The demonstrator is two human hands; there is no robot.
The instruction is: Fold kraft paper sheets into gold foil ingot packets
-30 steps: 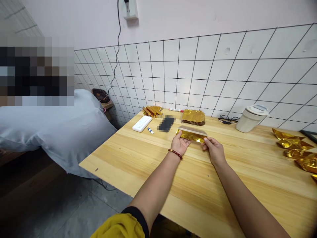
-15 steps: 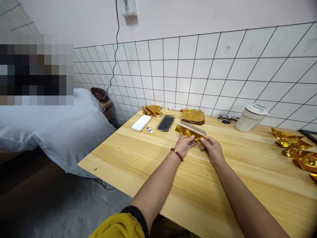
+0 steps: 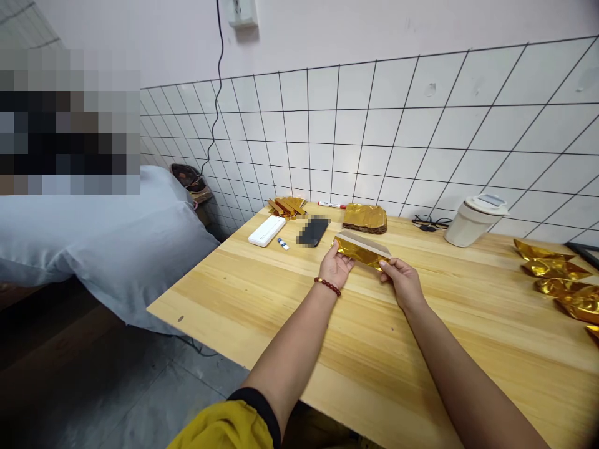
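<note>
A folded sheet of gold foil paper (image 3: pixel 361 251) is held just above the wooden table (image 3: pixel 281 312), its brown-grey inner side showing along the far edge. My left hand (image 3: pixel 336 265), with a beaded bracelet, grips its left end, thumb on the front and fingers underneath. At the right end, my right hand (image 3: pixel 401 280) pinches the near corner between thumb and fingers. Just behind the folded paper lies a stack of gold foil paper (image 3: pixel 365 218). Several finished-looking folded gold pieces (image 3: pixel 556 270) sit in a column at the right edge.
Near the wall are narrow gold strips (image 3: pixel 287 207), a white power bank (image 3: pixel 267 231), a small blue-and-white tube (image 3: pixel 283 244), a partly blurred phone (image 3: pixel 318 232), a marker (image 3: pixel 331 205), glasses (image 3: pixel 430 222) and a lidded cup (image 3: pixel 475 219). A grey-covered bed (image 3: pixel 116 249) stands left.
My left hand has slid left along the folded paper, from near its middle to its left end. My right hand stays at the right corner.
</note>
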